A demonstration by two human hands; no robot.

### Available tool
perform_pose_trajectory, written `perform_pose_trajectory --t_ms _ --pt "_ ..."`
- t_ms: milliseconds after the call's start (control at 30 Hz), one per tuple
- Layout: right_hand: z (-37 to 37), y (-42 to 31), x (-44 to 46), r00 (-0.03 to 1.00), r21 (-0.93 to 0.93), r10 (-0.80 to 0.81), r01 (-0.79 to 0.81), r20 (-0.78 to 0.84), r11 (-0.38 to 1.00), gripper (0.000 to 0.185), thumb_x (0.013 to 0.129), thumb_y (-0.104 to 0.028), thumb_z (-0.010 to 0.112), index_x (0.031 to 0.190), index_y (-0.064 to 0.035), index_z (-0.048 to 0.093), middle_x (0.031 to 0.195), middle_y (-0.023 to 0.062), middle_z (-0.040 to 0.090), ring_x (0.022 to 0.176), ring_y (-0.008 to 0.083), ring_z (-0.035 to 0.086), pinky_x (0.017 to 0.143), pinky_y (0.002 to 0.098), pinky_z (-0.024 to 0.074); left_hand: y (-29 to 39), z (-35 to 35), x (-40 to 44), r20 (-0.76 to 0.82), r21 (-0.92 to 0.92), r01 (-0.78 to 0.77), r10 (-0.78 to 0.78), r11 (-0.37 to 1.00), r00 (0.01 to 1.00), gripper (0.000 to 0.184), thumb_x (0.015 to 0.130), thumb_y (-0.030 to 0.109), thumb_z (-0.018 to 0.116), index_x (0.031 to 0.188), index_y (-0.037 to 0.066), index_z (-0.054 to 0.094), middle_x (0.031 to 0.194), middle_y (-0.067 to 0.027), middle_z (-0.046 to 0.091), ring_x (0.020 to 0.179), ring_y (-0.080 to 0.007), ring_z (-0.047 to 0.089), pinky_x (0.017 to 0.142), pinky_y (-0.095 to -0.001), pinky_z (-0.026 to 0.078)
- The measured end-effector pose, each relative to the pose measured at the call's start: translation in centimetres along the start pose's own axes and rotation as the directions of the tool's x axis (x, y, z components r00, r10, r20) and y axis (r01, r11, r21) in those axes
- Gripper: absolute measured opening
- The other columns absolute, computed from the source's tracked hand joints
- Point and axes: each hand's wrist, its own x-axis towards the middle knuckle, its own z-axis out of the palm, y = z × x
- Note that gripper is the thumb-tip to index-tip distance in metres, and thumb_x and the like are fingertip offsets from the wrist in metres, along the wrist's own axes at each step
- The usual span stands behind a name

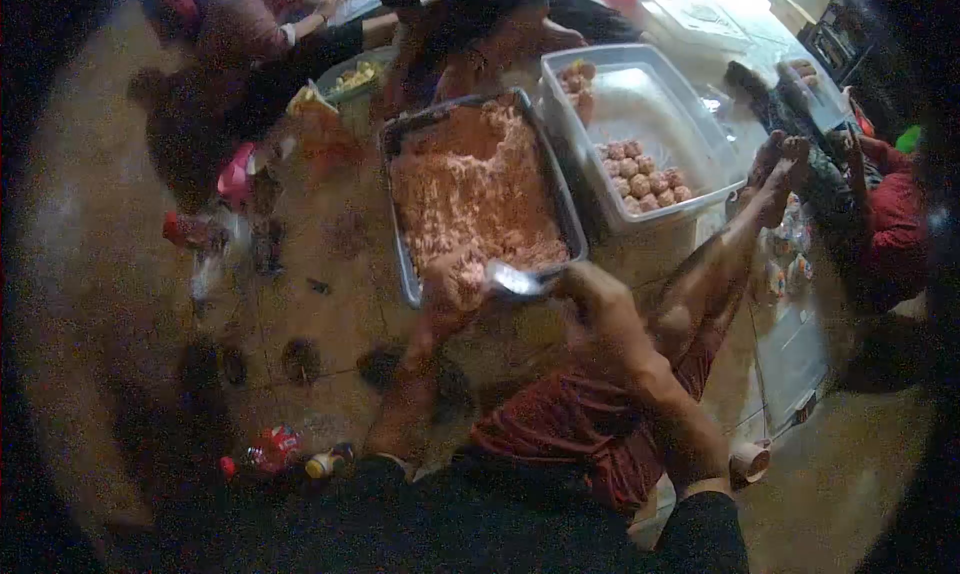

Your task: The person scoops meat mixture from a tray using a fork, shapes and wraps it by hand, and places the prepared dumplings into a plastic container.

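Note:
My left hand [447,292] is closed around a lump of pinkish minced mixture [468,272] at the near edge of a dark rectangular tray [572,214]. My right hand [592,290] grips a shiny metal spoon [513,279], its bowl beside the lump. More of the mixture [470,194] fills the tray, scraped lower at the far end. Just right of the tray stands a clear plastic bin [665,217]. Rolled balls [640,177] are clustered in its near part, with several more in the far left corner.
Red and yellow-capped bottles [278,446] lie on the tiled floor [320,324] at the lower left. Other people sit around, one in a red shirt [897,219] at the right. A lidded white container [692,17] is at the back. A small cup [750,461] stands at the lower right.

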Motion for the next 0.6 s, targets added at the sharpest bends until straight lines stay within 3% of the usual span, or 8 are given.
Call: perform_pose_trajectory --t_ms 200,300,367,400,433,467,533,600 --pt "0.3 -0.9 -0.3 0.984 0.053 0.129 -0.123 -0.123 0.991 0.012 0.089 0.002 0.063 0.1 0.0014 0.061 0.088 0.0167 0.063 0.083 0.0268 0.067 0.075 0.033 0.0515 3.8 0.4 0.6 -0.165 -0.196 0.018 -0.051 0.98 0.985 0.041 0.083 0.042 0.079 0.089 0.004 0.066 0.082 -0.0106 0.068 0.075 -0.0205 0.066 0.071 -0.0349 0.052" --pt "0.7 -1.8 -0.4 0.945 0.15 0.212 -0.178 -0.251 0.972 0.011 0.09 0.002 0.063 0.101 0.0014 0.061 0.089 0.0164 0.064 0.085 0.0257 0.067 0.076 0.034 0.0518 3.2 0.5 0.4 -0.117 -0.346 0.045 -0.09 0.937 0.989 0.035 0.082 0.033 0.083 0.082 0.005 0.062 0.082 -0.0099 0.067 0.077 -0.0168 0.065 0.07 -0.0325 0.051" --pt "2.8 -0.3 -0.7 0.998 -0.072 -0.014 0.01 -0.062 0.997 0.008 0.093 0.0 0.062 0.101 0.0014 0.061 0.092 0.0147 0.067 0.088 0.0219 0.068 0.078 0.033 0.0525 1.2 0.8 0.9 0.131 -0.134 0.114 -0.097 0.984 0.987 0.037 0.077 0.028 0.089 0.088 0.004 0.064 0.084 -0.0067 0.069 0.08 -0.0139 0.066 0.071 -0.0318 0.053" --pt "3.5 0.0 -0.9 0.993 -0.032 0.044 -0.048 -0.11 0.998 0.013 0.089 -0.002 0.064 0.101 -0.0017 0.062 0.091 0.021 0.064 0.085 0.0405 0.065 0.076 0.0441 0.0527 0.9 1.2 1.2 0.131 -0.075 0.083 -0.072 0.994 0.989 0.037 0.077 0.029 0.09 0.089 0.005 0.065 0.085 -0.0063 0.07 0.079 -0.0139 0.067 0.07 -0.0318 0.053" --pt "3.2 0.2 -1.0 0.994 -0.038 0.032 -0.036 -0.102 0.999 0.013 0.089 -0.002 0.064 0.101 -0.0017 0.062 0.091 0.021 0.064 0.085 0.0405 0.065 0.076 0.0441 0.0527 0.6 1.7 1.4 0.132 -0.016 0.05 -0.048 0.999 0.99 0.037 0.076 0.029 0.09 0.09 0.005 0.066 0.085 -0.006 0.07 0.078 -0.0139 0.068 0.068 -0.0318 0.054" --pt "2.5 0.0 -1.1 0.983 -0.006 0.097 -0.1 -0.157 0.995 0.015 0.088 -0.001 0.063 0.102 -0.0015 0.061 0.094 0.0217 0.064 0.089 0.0417 0.064 0.076 0.0447 0.0521 -1.2 3.8 1.3 -0.052 -0.202 -0.036 0.026 0.979 0.998 0.036 0.079 0.032 0.088 0.091 0.006 0.066 0.084 -0.0075 0.07 0.074 -0.0166 0.068 0.065 -0.0332 0.053" --pt "2.1 -1.0 -1.4 0.921 0.1 0.288 -0.271 -0.261 0.957 0.016 0.086 0.001 0.063 0.102 -0.0013 0.06 0.096 0.023 0.063 0.092 0.0438 0.063 0.077 0.0464 0.0509 2.3 3.1 -0.4 -0.059 -0.55 0.116 -0.177 0.827 0.982 0.037 0.087 0.04 0.077 0.095 0.005 0.066 0.084 -0.0105 0.069 0.073 -0.0231 0.07 0.063 -0.036 0.053" --pt "3.0 0.0 -1.5 0.97 -0.013 0.165 -0.17 -0.179 0.985 0.012 0.089 0.0 0.064 0.1 0.0008 0.061 0.094 0.0191 0.065 0.088 0.0339 0.065 0.076 0.0407 0.0517 0.6 3.2 -0.1 0.007 -0.324 0.172 -0.18 0.93 0.984 0.039 0.088 0.042 0.076 0.097 0.005 0.066 0.086 -0.0086 0.07 0.076 -0.0227 0.07 0.064 -0.0357 0.053"
